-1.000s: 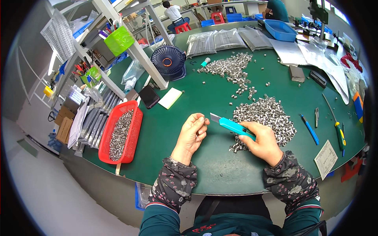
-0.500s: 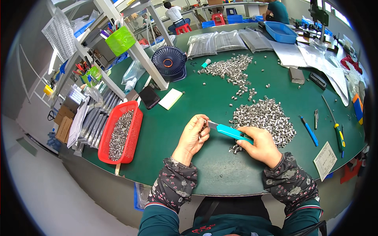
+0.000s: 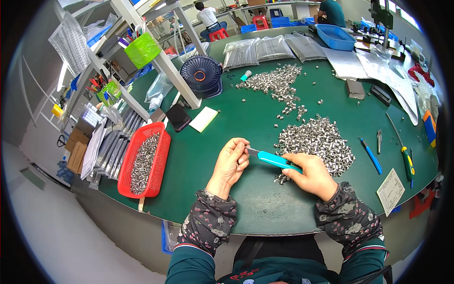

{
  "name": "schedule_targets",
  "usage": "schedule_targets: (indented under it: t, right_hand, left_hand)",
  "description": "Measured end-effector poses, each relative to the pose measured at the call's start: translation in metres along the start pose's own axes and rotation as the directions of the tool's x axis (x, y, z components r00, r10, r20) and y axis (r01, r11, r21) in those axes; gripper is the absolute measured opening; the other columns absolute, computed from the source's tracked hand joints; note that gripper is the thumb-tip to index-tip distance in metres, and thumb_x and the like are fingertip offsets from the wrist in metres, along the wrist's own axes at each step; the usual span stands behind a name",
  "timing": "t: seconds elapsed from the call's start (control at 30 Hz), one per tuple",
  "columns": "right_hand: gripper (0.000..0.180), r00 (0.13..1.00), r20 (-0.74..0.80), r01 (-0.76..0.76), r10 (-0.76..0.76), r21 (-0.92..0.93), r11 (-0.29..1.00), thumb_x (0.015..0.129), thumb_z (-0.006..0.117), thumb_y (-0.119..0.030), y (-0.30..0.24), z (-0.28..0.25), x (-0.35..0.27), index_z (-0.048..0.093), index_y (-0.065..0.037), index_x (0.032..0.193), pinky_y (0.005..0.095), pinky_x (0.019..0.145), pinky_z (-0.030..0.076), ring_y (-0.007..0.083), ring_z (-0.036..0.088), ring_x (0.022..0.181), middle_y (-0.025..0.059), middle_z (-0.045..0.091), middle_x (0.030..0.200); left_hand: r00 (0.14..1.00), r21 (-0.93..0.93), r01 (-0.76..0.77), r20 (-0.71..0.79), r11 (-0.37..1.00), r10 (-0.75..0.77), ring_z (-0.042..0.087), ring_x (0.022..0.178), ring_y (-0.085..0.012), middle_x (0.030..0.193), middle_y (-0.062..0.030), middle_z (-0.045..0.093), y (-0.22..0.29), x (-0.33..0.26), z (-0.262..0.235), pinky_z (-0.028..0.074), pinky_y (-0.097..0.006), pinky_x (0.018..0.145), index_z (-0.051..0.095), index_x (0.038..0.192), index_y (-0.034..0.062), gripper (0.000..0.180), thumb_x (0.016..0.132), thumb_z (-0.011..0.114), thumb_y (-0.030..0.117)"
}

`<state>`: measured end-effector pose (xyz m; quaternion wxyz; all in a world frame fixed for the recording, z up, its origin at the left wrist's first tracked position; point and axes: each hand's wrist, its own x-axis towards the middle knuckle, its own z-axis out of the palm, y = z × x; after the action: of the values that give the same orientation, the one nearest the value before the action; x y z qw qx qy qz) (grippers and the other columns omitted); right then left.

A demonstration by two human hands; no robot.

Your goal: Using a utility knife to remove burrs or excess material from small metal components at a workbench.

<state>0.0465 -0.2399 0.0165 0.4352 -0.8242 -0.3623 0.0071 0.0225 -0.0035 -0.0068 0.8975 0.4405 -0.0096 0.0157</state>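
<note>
Toward the worktop's (image 3: 265, 208) front edge, a turquoise cutter (image 3: 275, 159) is being clamped by the right grip (image 3: 314, 175), its long axis being slanted, blade far-leftward, toward a small part (image 3: 246, 146) being pinched by the left grip (image 3: 230, 163).

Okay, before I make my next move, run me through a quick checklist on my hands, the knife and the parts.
1. Utility knife held in the right hand: ok.
2. Blade extended from the handle: ok.
3. Blade well away from the left hand: not ok, its tip is right at the thumb and fingertips.
4. Small part in the left hand gripped securely: cannot tell, the fingers mostly hide it.
5. Red basket standing upright: ok, with metal parts inside.
6. Yellow-green screwdriver apart from both hands: ok, it lies off to the right.
</note>
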Motion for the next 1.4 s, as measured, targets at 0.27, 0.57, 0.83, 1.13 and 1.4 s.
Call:
schedule_targets:
  t: [0.27,0.57,0.83,1.13,1.4]
  right_hand:
    - [0.029,0.999,0.042,-0.037,0.034,0.078,0.996,0.079,0.061,-0.024,0.0,-0.002,0.001,0.062,-0.006,0.102,0.0399,0.068,0.047,0.0318,0.061,0.075,0.0154,0.063,0.08]
    - [0.03,1.0,0.012,-0.003,0.003,0.048,0.999,0.079,0.062,-0.024,0.003,0.0,0.0,0.062,-0.006,0.102,0.04,0.068,0.047,0.032,0.061,0.075,0.0151,0.063,0.08]
    - [0.03,1.0,0.001,-0.008,0.008,-0.059,0.998,0.078,0.062,-0.025,-0.001,-0.001,0.0,0.061,-0.008,0.103,0.0415,0.065,0.046,0.0321,0.06,0.072,0.0136,0.061,0.079]
    - [0.031,0.998,-0.046,0.032,-0.038,-0.142,0.989,0.077,0.064,-0.024,0.0,0.001,-0.002,0.061,-0.009,0.105,0.0412,0.062,0.047,0.0315,0.06,0.071,0.0119,0.06,0.078]
    - [0.031,0.998,-0.05,0.04,-0.048,-0.149,0.988,0.077,0.064,-0.024,-0.001,0.0,-0.001,0.061,-0.01,0.104,0.0413,0.061,0.047,0.0316,0.06,0.069,0.0113,0.06,0.078]
  left_hand:
    - [1.0,0.052,-0.008,0.002,0.999,0.008,0.038,0.049,-0.0031,0.07,-0.0006,0.052,0.0,-0.001,0.0,0.026,-0.015,0.037,0.057,0.09,0.0033,0.017,0.089,0.057,0.02]
    - [0.996,0.185,-0.05,-0.058,0.981,0.062,0.035,0.045,-0.0017,0.064,0.0004,0.049,0.0,-0.003,0.007,0.024,-0.015,0.037,0.057,0.086,0.0036,0.019,0.089,0.058,0.023]
    - [0.993,0.234,-0.042,-0.096,0.971,0.067,0.034,0.044,-0.0014,0.063,0.0016,0.047,0.0,-0.004,0.007,0.024,-0.015,0.038,0.057,0.085,0.0037,0.02,0.09,0.057,0.023]
    - [0.991,0.305,-0.035,-0.114,0.952,0.073,0.032,0.043,-0.0009,0.061,0.0022,0.046,0.001,-0.005,0.01,0.024,-0.015,0.037,0.055,0.081,0.0042,0.025,0.09,0.056,0.027]
    - [0.989,0.361,-0.027,-0.127,0.932,0.077,0.032,0.042,-0.0007,0.059,0.0031,0.045,0.001,-0.004,0.01,0.023,-0.015,0.037,0.054,0.079,0.0053,0.028,0.091,0.054,0.03]
